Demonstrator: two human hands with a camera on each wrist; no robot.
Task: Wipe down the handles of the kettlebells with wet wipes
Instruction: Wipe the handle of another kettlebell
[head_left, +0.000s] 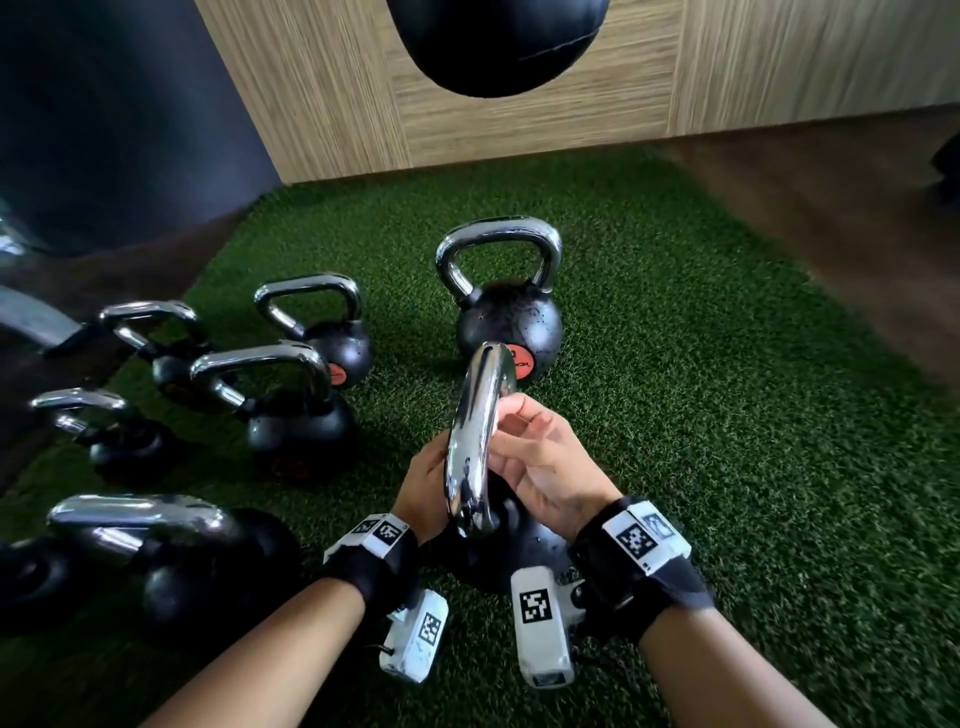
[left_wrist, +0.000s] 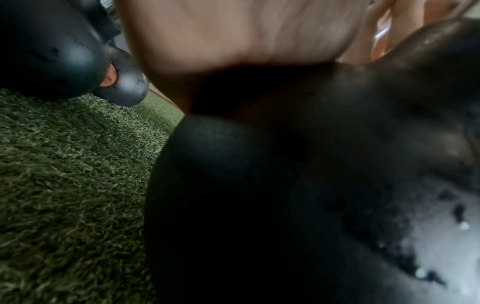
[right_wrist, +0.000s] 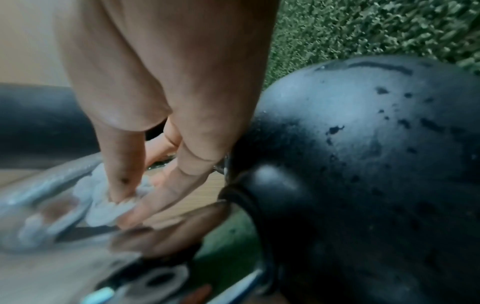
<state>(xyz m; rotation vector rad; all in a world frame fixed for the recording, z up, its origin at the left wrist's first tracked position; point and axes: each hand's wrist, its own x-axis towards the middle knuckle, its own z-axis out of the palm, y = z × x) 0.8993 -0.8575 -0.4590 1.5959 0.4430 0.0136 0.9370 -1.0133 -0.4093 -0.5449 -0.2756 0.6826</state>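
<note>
On the green turf just in front of me stands a black kettlebell (head_left: 524, 551) (left_wrist: 285, 185) (right_wrist: 376, 164), its chrome handle (head_left: 480, 431) (right_wrist: 46, 195) turned edge-on to me. My right hand (head_left: 524, 447) (right_wrist: 122, 207) is at the handle's right side and pinches a crumpled white wet wipe (right_wrist: 103, 207) against the chrome. My left hand (head_left: 423, 483) (left_wrist: 233, 30) is against the handle's left side. Its fingers are mostly hidden behind the handle and seem to curl round it.
Several more chrome-handled kettlebells stand on the turf (head_left: 727, 415): one straight ahead (head_left: 506, 312), others to the left (head_left: 317, 332) (head_left: 291, 410) (head_left: 171, 561). A black hanging bag (head_left: 498, 41) hangs before the wooden wall (head_left: 519, 119). Bare dark floor (head_left: 857, 218) borders the turf on the right.
</note>
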